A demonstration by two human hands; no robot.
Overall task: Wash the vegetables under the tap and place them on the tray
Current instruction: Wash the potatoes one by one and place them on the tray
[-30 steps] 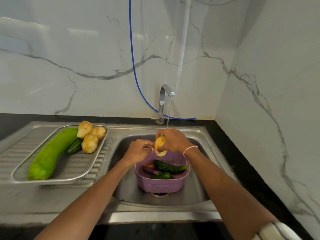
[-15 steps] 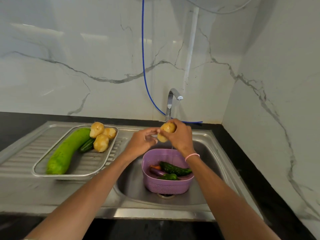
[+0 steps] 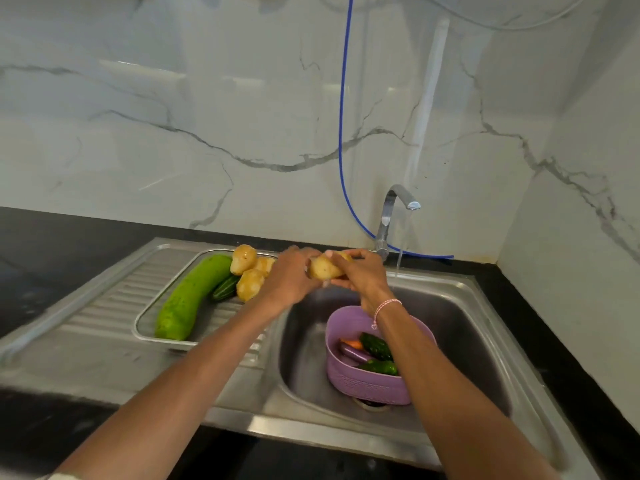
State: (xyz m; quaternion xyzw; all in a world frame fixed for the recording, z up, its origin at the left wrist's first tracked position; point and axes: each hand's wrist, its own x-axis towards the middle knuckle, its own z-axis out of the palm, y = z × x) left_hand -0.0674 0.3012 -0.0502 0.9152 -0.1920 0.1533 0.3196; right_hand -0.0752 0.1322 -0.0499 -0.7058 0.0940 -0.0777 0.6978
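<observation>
Now both hands are on one potato (image 3: 323, 268), held over the sink's (image 3: 460, 327) left edge. The right hand (image 3: 360, 277) cups it from the tap side, fingers curled over the top; the left hand (image 3: 289, 280) closes on its other end, so the potato sits pinched between the two, just clear of the stream. Water falls from the tap (image 3: 398, 206) a little to the right of the right hand, not onto the potato.

What could go wrong? It looks wet and slick, I'd say, and a two-handed handover is the moment it could squirt free and drop into the basin or onto the purple basket (image 3: 367, 386) below. A loose toss towards the tray (image 3: 145, 320) could also knock the three potatoes (image 3: 251, 270) piled at its far end, and they might roll off the low rim.

Outward from there: the tray sits on the drainboard just left of the left hand, holding a long gourd (image 3: 190, 296), a small cucumber (image 3: 225, 292) tucked beside it, and those potatoes. Under the right forearm, the basket in the basin holds two cucumbers (image 3: 375, 346), something orange and something purple, unwashed by my guess.
</observation>
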